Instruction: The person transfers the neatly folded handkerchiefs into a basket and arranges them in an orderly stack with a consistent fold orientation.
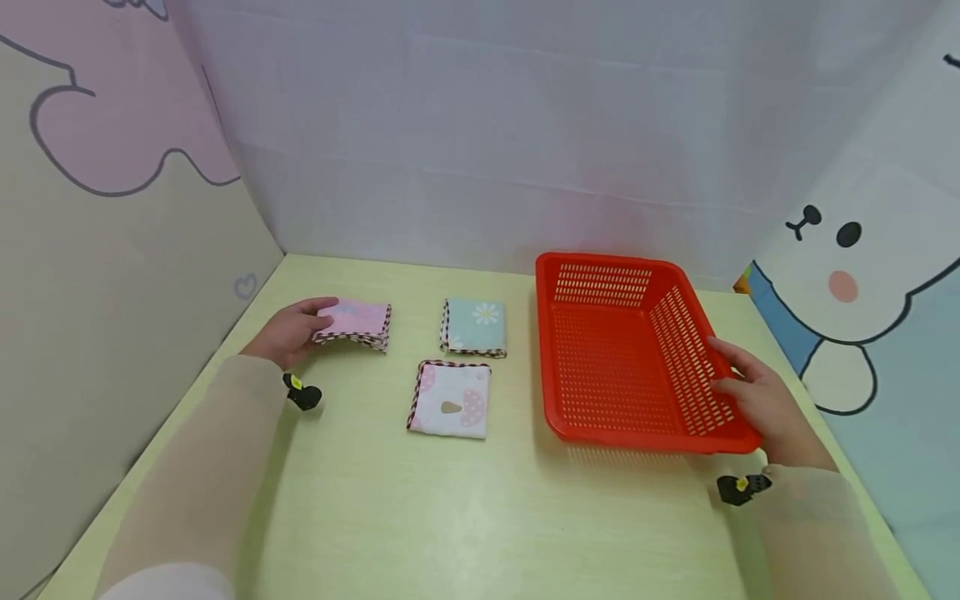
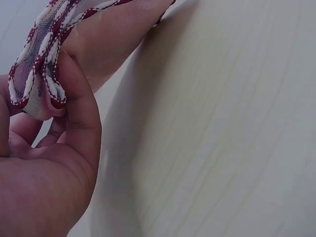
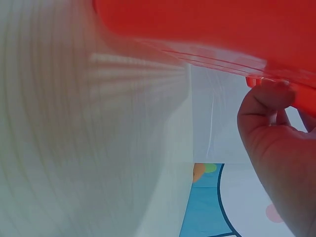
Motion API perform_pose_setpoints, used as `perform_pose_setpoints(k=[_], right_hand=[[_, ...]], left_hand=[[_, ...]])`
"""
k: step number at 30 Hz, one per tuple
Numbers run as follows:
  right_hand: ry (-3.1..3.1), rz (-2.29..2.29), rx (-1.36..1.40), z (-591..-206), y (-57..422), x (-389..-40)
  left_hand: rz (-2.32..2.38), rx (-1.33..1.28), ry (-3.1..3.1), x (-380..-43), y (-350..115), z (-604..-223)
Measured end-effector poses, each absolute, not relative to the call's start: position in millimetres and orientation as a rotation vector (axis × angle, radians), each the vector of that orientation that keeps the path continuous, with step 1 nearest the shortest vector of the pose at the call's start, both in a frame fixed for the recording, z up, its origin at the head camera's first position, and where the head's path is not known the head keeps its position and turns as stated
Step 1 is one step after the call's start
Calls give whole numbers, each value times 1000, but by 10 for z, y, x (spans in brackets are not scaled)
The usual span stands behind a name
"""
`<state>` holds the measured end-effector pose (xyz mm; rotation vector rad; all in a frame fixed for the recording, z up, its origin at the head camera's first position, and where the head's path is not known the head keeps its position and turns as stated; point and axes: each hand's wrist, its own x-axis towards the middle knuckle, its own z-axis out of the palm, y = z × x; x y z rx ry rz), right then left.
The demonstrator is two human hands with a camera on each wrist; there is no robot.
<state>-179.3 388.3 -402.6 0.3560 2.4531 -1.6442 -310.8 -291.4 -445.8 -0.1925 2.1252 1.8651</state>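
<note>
At the left of the head view my left hand [image 1: 291, 332] pinches the near left edge of a folded pink cloth [image 1: 358, 318] with dark red and white braided trim. The left wrist view shows the cloth's layered, trimmed edge [image 2: 34, 74] between the thumb and fingers of my left hand [image 2: 54, 163]. On the right, my right hand [image 1: 765, 404] grips the right rim of a red slotted plastic basket [image 1: 615, 367], which holds nothing. From the right wrist view, the thumb of my right hand [image 3: 281, 133] lies against the basket's rim [image 3: 306, 98].
Between my hands lie two more folded cloths: a pale blue one with a daisy [image 1: 476, 327] and a white one with pink print [image 1: 451, 400]. The pale wooden table [image 1: 480, 517] meets a white sheet [image 1: 480, 150] behind and cartoon-printed walls at both sides.
</note>
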Motion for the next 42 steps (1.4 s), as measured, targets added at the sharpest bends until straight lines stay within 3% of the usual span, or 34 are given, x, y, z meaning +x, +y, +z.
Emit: perform_pose_setpoints(k=[26, 42], right_hand=[[2435, -1655, 359, -3986, 3870, -1780], [2445, -1647, 366, -3987, 3856, -1767]], left_hand=[[2076, 57, 1953, -2960, -2322, -4156], [2320, -15, 1856, -2904, -1961, -4135]])
